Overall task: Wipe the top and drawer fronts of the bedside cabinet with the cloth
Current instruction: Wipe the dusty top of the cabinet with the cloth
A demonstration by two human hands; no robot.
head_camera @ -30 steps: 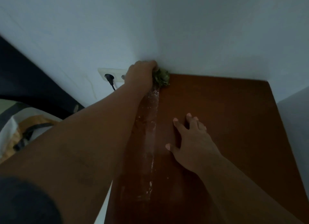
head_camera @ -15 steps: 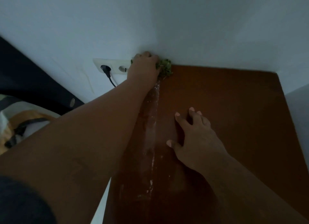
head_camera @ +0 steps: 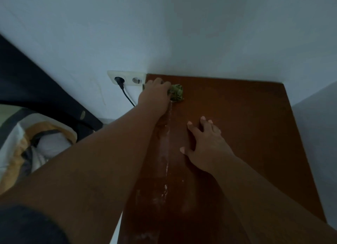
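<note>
The bedside cabinet's reddish-brown top fills the middle and right of the view. My left hand is shut on a bunched green cloth and presses it on the top near the far left corner, a little off the back wall. A pale wet streak runs from the cloth back toward me. My right hand lies flat on the top with fingers spread, holding nothing. The drawer fronts are out of sight.
White walls meet in a corner behind the cabinet. A double wall socket with a black plug and cable sits just left of the cabinet. A dark bed frame and bedding lie at the left.
My left hand has drawn the cloth back from the wall corner toward me and slightly right. My right hand has stayed flat on the top.
</note>
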